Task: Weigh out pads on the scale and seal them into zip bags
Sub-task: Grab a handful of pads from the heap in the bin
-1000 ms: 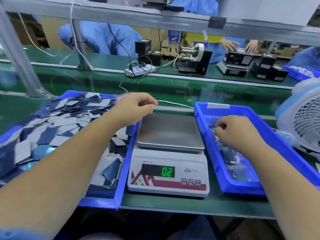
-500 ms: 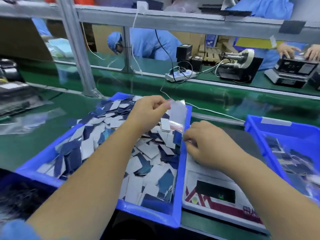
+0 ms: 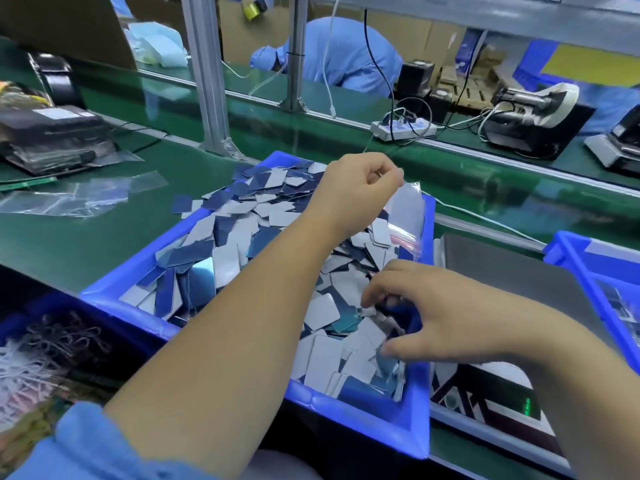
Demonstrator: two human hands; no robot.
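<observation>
Pinching a limp clear zip bag [image 3: 407, 211] by its top edge, left hand [image 3: 353, 192] dangles it below its fingertips while right hand [image 3: 446, 315], fingers curled, rakes thin, light, slippery-looking pads [image 3: 322, 311] under its fingertips in the blue bin [image 3: 377, 415]; best taken by their edges

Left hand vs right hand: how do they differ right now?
The left hand is raised over the far part of the blue bin, pinching the top of a clear zip bag that hangs below it. The right hand is lower and nearer, fingers curled down into the loose pads; whether it has gripped any is unclear. Both are bare and over the same bin.
</observation>
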